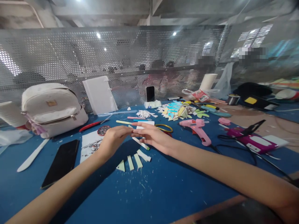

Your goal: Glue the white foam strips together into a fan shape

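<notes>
My left hand (114, 137) and my right hand (153, 137) meet fingertip to fingertip above the blue table (163, 189). Both are closed in a pinch on a pale foam strip (140, 143) that slants down and to the right from where they meet. Just below them lie several cut foam pieces (133, 161) in a row: a small triangle and short strips. Behind my right hand sit yellow-handled scissors (164, 127) and long coloured foam sticks (136, 119).
A pink glue gun (198, 129) with a black cord lies to the right, with a magenta device (253, 141) beyond it. A black phone (61, 163), a white knife-like tool (31, 155), red pliers (92, 125) and a white backpack (52, 109) are on the left. Coloured foam scraps (177, 111) are piled at the back.
</notes>
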Available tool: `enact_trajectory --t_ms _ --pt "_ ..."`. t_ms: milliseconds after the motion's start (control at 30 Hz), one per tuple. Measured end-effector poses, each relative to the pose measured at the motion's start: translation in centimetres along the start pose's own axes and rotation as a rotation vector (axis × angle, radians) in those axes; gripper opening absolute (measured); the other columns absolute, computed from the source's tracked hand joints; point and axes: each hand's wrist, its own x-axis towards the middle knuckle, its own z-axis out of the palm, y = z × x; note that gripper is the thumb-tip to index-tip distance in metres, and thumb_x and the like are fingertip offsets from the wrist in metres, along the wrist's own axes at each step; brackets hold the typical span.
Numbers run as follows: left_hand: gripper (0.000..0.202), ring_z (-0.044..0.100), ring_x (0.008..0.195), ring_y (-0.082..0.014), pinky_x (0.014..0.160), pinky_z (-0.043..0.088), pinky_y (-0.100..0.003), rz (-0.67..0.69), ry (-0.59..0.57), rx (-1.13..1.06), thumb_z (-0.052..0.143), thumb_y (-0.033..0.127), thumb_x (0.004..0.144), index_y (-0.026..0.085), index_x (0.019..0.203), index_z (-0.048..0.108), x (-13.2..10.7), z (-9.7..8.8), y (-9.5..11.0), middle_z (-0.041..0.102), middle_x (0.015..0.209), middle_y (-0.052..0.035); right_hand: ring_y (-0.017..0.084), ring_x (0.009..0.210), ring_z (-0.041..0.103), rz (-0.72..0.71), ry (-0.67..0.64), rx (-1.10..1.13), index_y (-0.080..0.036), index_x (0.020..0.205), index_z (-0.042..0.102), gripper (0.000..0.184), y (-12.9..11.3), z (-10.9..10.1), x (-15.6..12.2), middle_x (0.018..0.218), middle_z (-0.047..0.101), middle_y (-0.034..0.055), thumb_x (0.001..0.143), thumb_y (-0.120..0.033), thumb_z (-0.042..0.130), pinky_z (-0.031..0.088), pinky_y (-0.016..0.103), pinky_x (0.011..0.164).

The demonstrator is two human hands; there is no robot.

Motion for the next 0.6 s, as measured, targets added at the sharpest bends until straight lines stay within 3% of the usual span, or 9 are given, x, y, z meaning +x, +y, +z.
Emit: enact_trajectory --t_ms 167,300,600 --pt "0.021 0.066 0.07 -0.0117 0.067 0.058 -0.028 -0.234 -0.067 -0.089 0.061 0.033 0.097 0.014 0.09 0.067 0.7 -0.1 0.0 0.069 0.083 -0.0005 0.017 0.083 0.072 -0.14 -0.007 -0.264 -0.021 0.122 0.058 0.035 -0.6 -0.3 0.3 0.088 0.075 0.0051 0.088 -0.013 0.06 0.043 0.021 0.054" --pt "0.021 0.065 0.068 -0.0114 0.066 0.058 -0.028 -0.349 -0.106 -0.162 0.062 0.033 0.097 0.013 0.09 0.066 0.9 -0.3 -0.5 0.067 0.08 0.0003 0.016 0.081 0.07 -0.259 -0.037 -0.396 -0.019 0.122 0.055 0.031 -0.6 -0.9 0.6 0.094 0.077 0.0071 0.092 -0.012 0.049 0.042 0.023 0.056" --pt "0.021 0.065 0.071 -0.0122 0.069 0.057 -0.029 -0.351 -0.094 -0.234 0.063 0.034 0.096 0.014 0.089 0.065 0.8 0.1 -0.3 0.067 0.083 -0.0003 0.016 0.083 0.066 -0.345 -0.097 -0.51 -0.019 0.118 0.065 0.029 0.7 -1.8 1.5 0.092 0.072 0.0059 0.091 -0.023 0.058 0.045 0.024 0.06"
